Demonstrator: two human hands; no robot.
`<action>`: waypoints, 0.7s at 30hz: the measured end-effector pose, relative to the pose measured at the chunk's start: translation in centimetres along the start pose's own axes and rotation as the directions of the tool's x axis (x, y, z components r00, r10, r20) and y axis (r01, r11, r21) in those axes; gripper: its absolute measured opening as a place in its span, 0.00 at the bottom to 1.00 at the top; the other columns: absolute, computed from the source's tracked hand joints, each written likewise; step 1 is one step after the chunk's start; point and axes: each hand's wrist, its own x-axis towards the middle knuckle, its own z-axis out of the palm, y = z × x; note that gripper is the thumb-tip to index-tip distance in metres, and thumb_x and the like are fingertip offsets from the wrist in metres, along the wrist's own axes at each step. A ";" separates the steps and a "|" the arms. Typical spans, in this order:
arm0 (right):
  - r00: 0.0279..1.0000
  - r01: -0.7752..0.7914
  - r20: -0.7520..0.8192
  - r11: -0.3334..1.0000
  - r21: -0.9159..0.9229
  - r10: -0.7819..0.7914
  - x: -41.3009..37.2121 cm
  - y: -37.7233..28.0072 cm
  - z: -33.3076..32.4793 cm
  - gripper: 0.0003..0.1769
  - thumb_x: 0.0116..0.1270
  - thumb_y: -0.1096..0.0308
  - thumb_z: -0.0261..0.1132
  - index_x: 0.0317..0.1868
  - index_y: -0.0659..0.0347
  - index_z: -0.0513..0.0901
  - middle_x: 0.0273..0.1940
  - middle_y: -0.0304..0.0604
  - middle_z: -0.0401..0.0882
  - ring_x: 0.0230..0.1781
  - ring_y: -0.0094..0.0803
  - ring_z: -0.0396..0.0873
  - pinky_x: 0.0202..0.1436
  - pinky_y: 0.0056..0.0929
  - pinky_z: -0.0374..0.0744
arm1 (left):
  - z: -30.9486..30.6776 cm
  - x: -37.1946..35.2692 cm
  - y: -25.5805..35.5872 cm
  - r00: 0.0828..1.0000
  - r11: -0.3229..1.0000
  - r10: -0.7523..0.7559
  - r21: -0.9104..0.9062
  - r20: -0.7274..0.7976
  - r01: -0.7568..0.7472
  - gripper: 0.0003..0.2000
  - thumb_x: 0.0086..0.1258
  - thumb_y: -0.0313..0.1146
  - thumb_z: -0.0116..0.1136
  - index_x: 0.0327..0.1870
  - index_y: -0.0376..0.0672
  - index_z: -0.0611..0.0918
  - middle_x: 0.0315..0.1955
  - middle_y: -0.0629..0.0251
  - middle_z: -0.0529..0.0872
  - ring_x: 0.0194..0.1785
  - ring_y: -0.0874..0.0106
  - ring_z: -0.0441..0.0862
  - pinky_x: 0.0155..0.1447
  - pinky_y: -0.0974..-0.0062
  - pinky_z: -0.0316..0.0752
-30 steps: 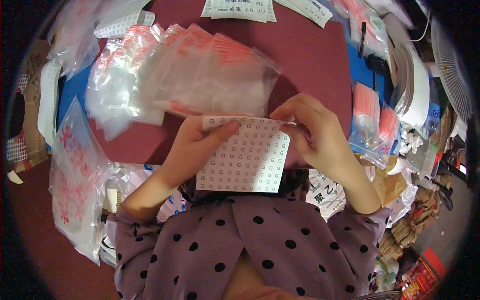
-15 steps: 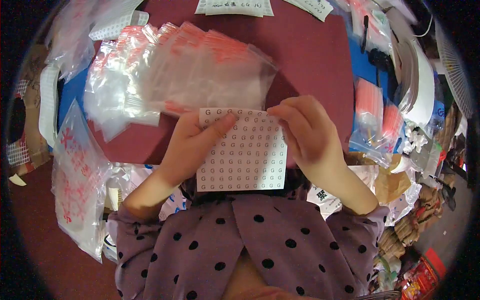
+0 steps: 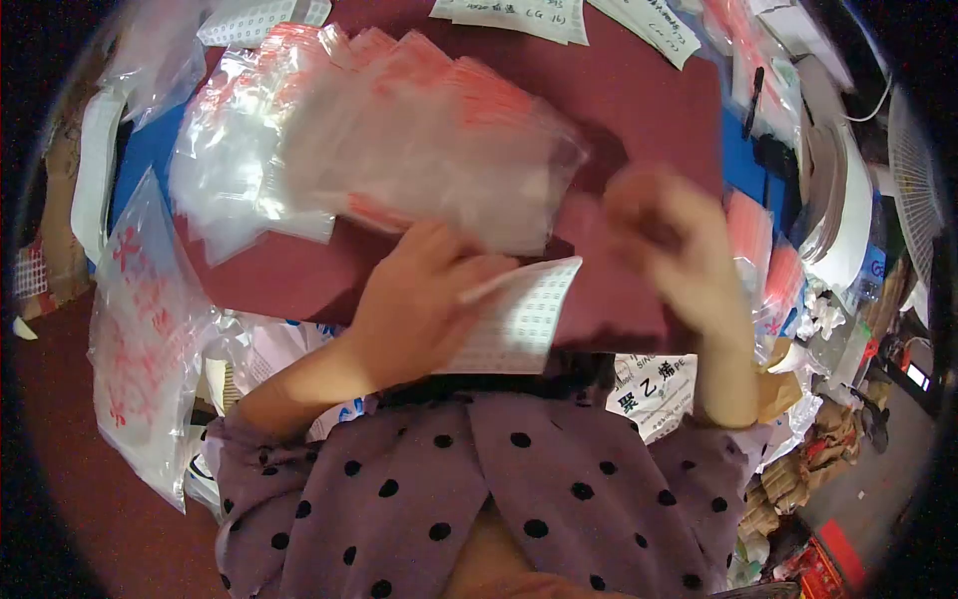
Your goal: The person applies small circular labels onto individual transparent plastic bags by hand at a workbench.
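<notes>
My left hand [image 3: 424, 295] is closed on a white sheet of printed letter labels [image 3: 519, 324], held tilted over the near edge of the red table. Fingers cover the sheet's upper left part. To the right, clear of the sheet, my right hand [image 3: 674, 245] is raised over the table. Motion smears its fingers, so whether they hold anything is not visible. Beyond both hands lies a fanned pile of clear zip bags [image 3: 429, 160] with red strips along their tops.
Handwritten white papers [image 3: 514, 18] lie at the table's far edge. Packs of red-topped bags [image 3: 748, 235] and a black pen [image 3: 755, 95] are on the right. A large plastic bag with red marks [image 3: 145, 339] hangs at the left. Crumpled brown paper [image 3: 823, 439] lies at lower right.
My right hand has left the sheet's top right corner and moved right. My left hand has shifted its hold, and the sheet now tilts. The whole view has moved slightly.
</notes>
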 end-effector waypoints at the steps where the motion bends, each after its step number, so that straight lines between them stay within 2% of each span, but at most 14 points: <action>1: 0.999 -0.032 -0.014 0.999 -0.010 0.032 1.7 1.3 -0.3 0.11 0.47 0.78 0.65 0.33 0.66 0.76 0.35 0.46 0.77 0.38 0.34 0.77 0.40 0.29 0.75 | 0.4 0.2 0.4 0.958 0.878 0.285 0.401 0.003 -0.262 0.13 0.57 0.31 0.59 0.44 0.46 0.81 0.39 0.61 0.80 0.47 0.66 0.76 0.50 0.68 0.71; 3: 0.998 -0.063 -0.033 0.998 -0.023 0.062 3.9 3.2 0.0 0.10 0.46 0.78 0.64 0.32 0.66 0.75 0.36 0.46 0.76 0.38 0.35 0.76 0.40 0.28 0.75 | 1.5 1.2 0.3 0.958 0.868 0.288 0.417 0.017 -0.268 0.16 0.56 0.32 0.58 0.47 0.43 0.80 0.45 0.60 0.78 0.52 0.63 0.73 0.55 0.68 0.69; 5: 0.996 0.075 0.037 0.997 0.026 -0.076 5.2 3.5 2.0 0.12 0.46 0.79 0.63 0.33 0.67 0.73 0.36 0.47 0.73 0.37 0.37 0.75 0.40 0.30 0.74 | 2.9 1.9 -0.3 0.958 0.864 0.284 0.425 0.029 -0.269 0.19 0.55 0.32 0.58 0.49 0.40 0.78 0.51 0.58 0.75 0.58 0.61 0.70 0.59 0.67 0.67; 6: 0.992 0.056 0.120 0.989 -0.138 -0.039 5.8 2.4 2.1 0.15 0.46 0.78 0.65 0.36 0.66 0.71 0.36 0.50 0.70 0.38 0.43 0.75 0.40 0.34 0.74 | 3.7 2.1 -0.7 0.950 0.865 0.310 0.402 0.046 -0.302 0.18 0.56 0.32 0.58 0.49 0.41 0.78 0.51 0.60 0.76 0.58 0.61 0.70 0.60 0.66 0.67; 7: 0.992 0.050 0.122 0.989 -0.140 -0.033 5.7 2.8 2.2 0.15 0.46 0.78 0.65 0.36 0.66 0.71 0.36 0.50 0.70 0.38 0.43 0.75 0.40 0.34 0.74 | 4.1 2.2 -0.9 0.940 0.864 0.336 0.376 0.063 -0.334 0.17 0.56 0.32 0.58 0.49 0.41 0.78 0.52 0.61 0.76 0.59 0.61 0.70 0.61 0.66 0.67; 9: 0.996 0.082 0.071 0.867 -0.492 -0.054 5.3 3.8 2.0 0.20 0.43 0.82 0.65 0.39 0.64 0.69 0.34 0.45 0.67 0.34 0.39 0.72 0.38 0.30 0.72 | 4.3 2.4 -0.8 0.939 0.884 0.341 0.322 0.052 -0.339 0.17 0.57 0.32 0.58 0.48 0.41 0.78 0.52 0.62 0.76 0.59 0.62 0.70 0.61 0.65 0.66; 10: 0.996 0.079 0.074 0.863 -0.499 -0.049 5.1 3.4 1.4 0.20 0.43 0.82 0.65 0.39 0.64 0.69 0.34 0.45 0.67 0.34 0.39 0.72 0.38 0.30 0.72 | 4.4 2.6 -0.7 0.938 0.899 0.345 0.273 0.042 -0.343 0.17 0.57 0.32 0.58 0.48 0.41 0.78 0.52 0.63 0.76 0.59 0.62 0.70 0.62 0.63 0.66; 12: 1.000 -0.016 0.003 0.698 -0.716 0.026 4.4 2.1 -0.1 0.19 0.41 0.80 0.67 0.34 0.64 0.67 0.34 0.48 0.68 0.33 0.45 0.71 0.35 0.33 0.71 | 4.5 2.5 -0.5 0.943 0.900 0.330 0.284 0.046 -0.329 0.16 0.57 0.32 0.58 0.48 0.41 0.78 0.53 0.64 0.76 0.60 0.63 0.70 0.62 0.64 0.65; 14: 0.995 -0.077 -0.011 0.700 -0.710 0.097 4.1 2.1 -1.0 0.18 0.42 0.79 0.67 0.32 0.64 0.67 0.32 0.47 0.68 0.31 0.44 0.71 0.34 0.33 0.70 | 4.8 2.5 -0.4 0.948 0.902 0.314 0.296 0.054 -0.315 0.16 0.57 0.32 0.58 0.47 0.40 0.78 0.53 0.64 0.76 0.60 0.64 0.70 0.63 0.64 0.65; 16: 0.984 -0.052 0.123 0.858 -0.512 0.133 4.3 1.3 -1.3 0.15 0.42 0.78 0.65 0.32 0.65 0.70 0.34 0.52 0.72 0.37 0.51 0.75 0.38 0.43 0.73 | 5.2 2.6 -0.4 0.936 0.888 0.345 0.300 0.067 -0.348 0.15 0.58 0.32 0.57 0.47 0.40 0.78 0.53 0.64 0.76 0.60 0.64 0.70 0.63 0.63 0.65; 17: 0.983 -0.053 0.123 0.859 -0.510 0.133 4.4 1.5 -1.0 0.15 0.42 0.78 0.65 0.32 0.65 0.70 0.34 0.52 0.72 0.37 0.51 0.75 0.38 0.43 0.73 | 5.3 2.7 -0.3 0.937 0.889 0.343 0.300 0.068 -0.347 0.15 0.58 0.32 0.57 0.47 0.40 0.78 0.53 0.64 0.76 0.60 0.64 0.70 0.63 0.63 0.65; 19: 0.984 0.080 0.179 0.882 -0.464 0.005 4.9 2.1 0.1 0.14 0.42 0.77 0.65 0.32 0.65 0.72 0.34 0.54 0.73 0.38 0.50 0.75 0.39 0.43 0.74 | 5.5 3.0 -0.3 0.922 0.862 0.383 0.333 0.065 -0.382 0.14 0.59 0.32 0.57 0.46 0.40 0.78 0.52 0.64 0.76 0.60 0.64 0.70 0.63 0.64 0.65; 20: 0.990 0.073 0.142 0.800 -0.595 0.015 5.0 3.0 0.6 0.14 0.45 0.76 0.65 0.34 0.65 0.73 0.35 0.54 0.75 0.40 0.50 0.76 0.39 0.43 0.75 | 5.5 2.9 -0.3 0.922 0.862 0.382 0.335 0.068 -0.382 0.14 0.59 0.32 0.57 0.46 0.40 0.78 0.52 0.64 0.76 0.60 0.64 0.70 0.63 0.64 0.65; 21: 0.990 0.074 0.142 0.801 -0.594 0.014 4.9 2.6 0.4 0.14 0.45 0.76 0.65 0.34 0.65 0.73 0.35 0.54 0.75 0.40 0.50 0.76 0.39 0.43 0.75 | 5.5 2.8 -0.2 0.929 0.870 0.365 0.337 0.054 -0.361 0.13 0.59 0.33 0.57 0.45 0.41 0.79 0.52 0.64 0.76 0.60 0.65 0.70 0.63 0.64 0.65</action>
